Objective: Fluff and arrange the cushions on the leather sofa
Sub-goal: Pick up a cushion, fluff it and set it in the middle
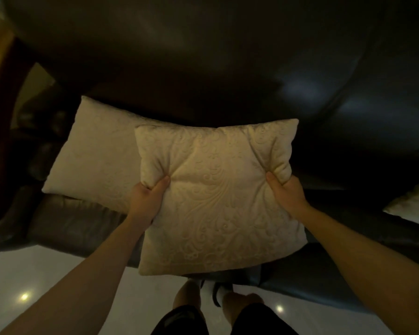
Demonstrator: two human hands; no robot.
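Cream embossed cushion (218, 199), square, held above the dark leather sofa (228, 68) seat, both side edges pinched in. Second cream cushion (94, 155) lies flat on the seat at left, partly overlapped. Third cushion (411, 206) at right edge.

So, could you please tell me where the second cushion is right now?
The second cushion lies on the sofa seat at the left of the head view, partly behind the held cushion, beside the armrest.

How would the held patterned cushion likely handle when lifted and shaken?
Probably soft: the patterned cushion puckers where the left hand and right hand pinch it. Likely light, since an edge grip holds it up. Its textured fabric seems unlikely to slip.
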